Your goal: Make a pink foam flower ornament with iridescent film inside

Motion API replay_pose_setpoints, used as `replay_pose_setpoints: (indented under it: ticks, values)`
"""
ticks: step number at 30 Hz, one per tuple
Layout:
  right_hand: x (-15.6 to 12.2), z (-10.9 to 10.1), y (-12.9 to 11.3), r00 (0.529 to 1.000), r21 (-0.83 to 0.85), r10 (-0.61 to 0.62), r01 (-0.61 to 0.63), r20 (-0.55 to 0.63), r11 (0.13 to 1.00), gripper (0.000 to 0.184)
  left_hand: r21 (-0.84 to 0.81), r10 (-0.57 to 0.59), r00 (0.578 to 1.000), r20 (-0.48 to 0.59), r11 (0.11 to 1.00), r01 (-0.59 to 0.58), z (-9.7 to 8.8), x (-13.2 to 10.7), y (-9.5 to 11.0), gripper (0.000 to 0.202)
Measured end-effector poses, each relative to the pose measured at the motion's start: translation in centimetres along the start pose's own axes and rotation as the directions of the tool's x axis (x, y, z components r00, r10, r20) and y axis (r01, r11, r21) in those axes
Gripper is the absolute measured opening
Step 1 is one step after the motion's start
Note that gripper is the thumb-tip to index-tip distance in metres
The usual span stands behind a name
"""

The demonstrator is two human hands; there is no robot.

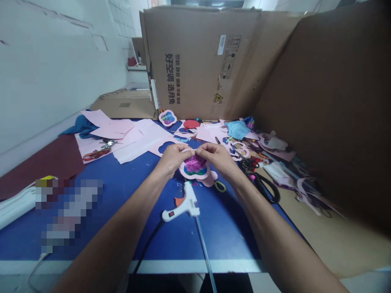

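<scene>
Bare forearms cross the blue tabletop to left hand and right hand, nearly touching, each pinched closed on the top edge of a pink paper flower frame lined with purple-green film, white hot glue gun lying just below.

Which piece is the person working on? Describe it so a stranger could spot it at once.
On the blue table, find the person's left hand and right hand. They pinch a scalloped pink paper frame with a shiny purple-and-green centre. A similar frame lies far off by the cardboard, untouched.
</scene>
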State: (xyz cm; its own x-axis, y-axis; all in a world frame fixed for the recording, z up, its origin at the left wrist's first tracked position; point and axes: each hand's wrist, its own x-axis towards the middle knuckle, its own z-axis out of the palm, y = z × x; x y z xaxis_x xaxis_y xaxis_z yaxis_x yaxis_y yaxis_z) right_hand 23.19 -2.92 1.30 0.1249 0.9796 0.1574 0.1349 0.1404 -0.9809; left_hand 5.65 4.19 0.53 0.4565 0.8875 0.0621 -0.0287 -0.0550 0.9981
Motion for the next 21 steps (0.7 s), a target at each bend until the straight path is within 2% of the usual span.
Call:
replay_pose_setpoints:
  ticks: [6,13,17,21]
  values:
    - [0.1,0.1,0.2,1.000,-0.011,-0.014,0.014,0.001,1.000,0.035,-0.006,-0.015,1.000,0.016,1.000,0.015,0.1,-0.1,0.2,0.020]
    - [0.2,-0.1,-0.1,0.997,-0.006,-0.021,0.021,-0.071,1.000,0.032,-0.053,-0.113,0.982,0.149,0.991,0.122,-0.1,-0.6,0.8,0.036]
    - [0.3,-0.3,0.0,0.992,-0.003,-0.028,0.028,-0.126,1.000,0.030,-0.063,-0.202,0.967,0.153,0.975,0.214,-0.3,-0.6,1.0,0.038]
    - [0.5,-0.4,0.2,0.987,0.022,-0.026,0.030,-0.158,0.999,0.030,-0.101,-0.223,0.964,0.146,0.966,0.239,-0.8,-0.3,1.0,0.046]
